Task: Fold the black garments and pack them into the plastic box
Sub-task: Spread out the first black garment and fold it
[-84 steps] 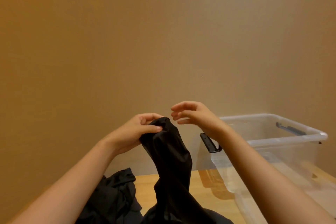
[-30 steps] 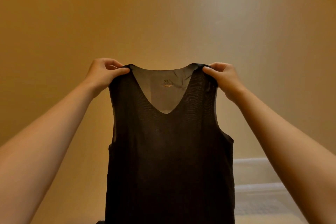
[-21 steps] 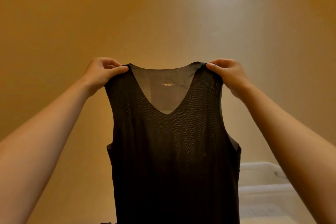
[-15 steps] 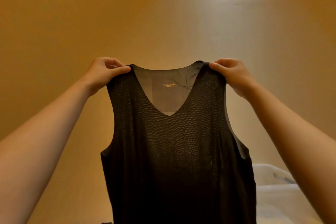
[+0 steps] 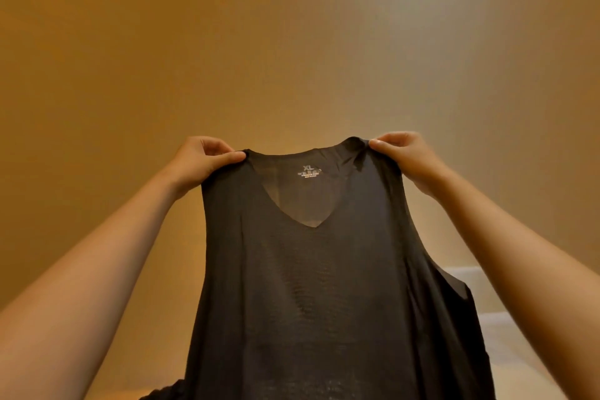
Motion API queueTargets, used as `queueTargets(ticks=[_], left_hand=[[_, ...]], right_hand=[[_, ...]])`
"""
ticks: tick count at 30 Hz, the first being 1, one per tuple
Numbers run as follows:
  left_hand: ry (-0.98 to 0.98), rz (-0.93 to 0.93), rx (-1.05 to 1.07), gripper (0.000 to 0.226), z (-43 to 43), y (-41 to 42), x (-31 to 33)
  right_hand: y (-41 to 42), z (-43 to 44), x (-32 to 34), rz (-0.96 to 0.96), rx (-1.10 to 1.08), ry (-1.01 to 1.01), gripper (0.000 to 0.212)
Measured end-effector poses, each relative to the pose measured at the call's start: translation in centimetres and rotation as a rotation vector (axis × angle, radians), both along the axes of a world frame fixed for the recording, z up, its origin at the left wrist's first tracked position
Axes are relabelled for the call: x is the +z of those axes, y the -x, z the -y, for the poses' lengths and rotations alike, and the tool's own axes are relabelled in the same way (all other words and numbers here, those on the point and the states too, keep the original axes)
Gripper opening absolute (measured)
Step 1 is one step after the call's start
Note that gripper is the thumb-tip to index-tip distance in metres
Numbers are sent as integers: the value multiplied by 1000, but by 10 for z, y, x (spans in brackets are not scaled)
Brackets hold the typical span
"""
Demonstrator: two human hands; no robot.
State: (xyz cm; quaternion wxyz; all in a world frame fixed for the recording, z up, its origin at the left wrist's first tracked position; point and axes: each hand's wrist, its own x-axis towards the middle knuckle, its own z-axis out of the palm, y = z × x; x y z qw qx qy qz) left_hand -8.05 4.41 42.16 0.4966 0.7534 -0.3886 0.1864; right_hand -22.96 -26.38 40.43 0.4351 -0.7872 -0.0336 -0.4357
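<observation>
Item: I am holding up a black sleeveless V-neck top (image 5: 308, 286), front facing me, in the air before the tan wall (image 5: 292, 42).
Left hand: my left hand (image 5: 204, 162) is pinching one shoulder strap, thumb pressing the cloth against curled fingers (image 5: 227, 157).
Right hand: my right hand (image 5: 406, 156) is pinching the other strap the same way, fingertips (image 5: 378, 143) clamped on the seam.
Hang: the body is dropping straight from the two straps. The hem is running out of the bottom of the view, so I cannot tell where it ends.
Fabric: light is showing through the back neck panel around the XL print (image 5: 308, 171), so I am judging it thin, light and limp, with no stiffness of its own.
Handling: it is likely sliding and creasing easily, and it will need a flat surface to keep a fold.
Hold points: I am judging the strap seams best for now, then the side edges under the armholes for folding.
Box: only a pale sliver of the plastic box (image 5: 496, 325) is showing, low on the right beside the top. I cannot tell its contents.
Other cloth: a dark bunched garment (image 5: 165, 392) is peeking in at the bottom edge.
</observation>
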Motion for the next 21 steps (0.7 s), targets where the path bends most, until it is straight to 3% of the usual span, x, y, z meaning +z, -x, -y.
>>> queueTargets(ticks=[10, 17, 21], left_hand=[[-261, -261, 59, 25, 70, -174, -161], [-354, -320, 185, 24, 110, -268, -279], [-349, -271, 272, 22, 126, -300, -321]], right_hand=[[-183, 79, -174, -427, -37, -116, 20], [-284, 114, -288, -633, -197, 58, 21], [-318, 115, -309, -674, -347, 192, 21]])
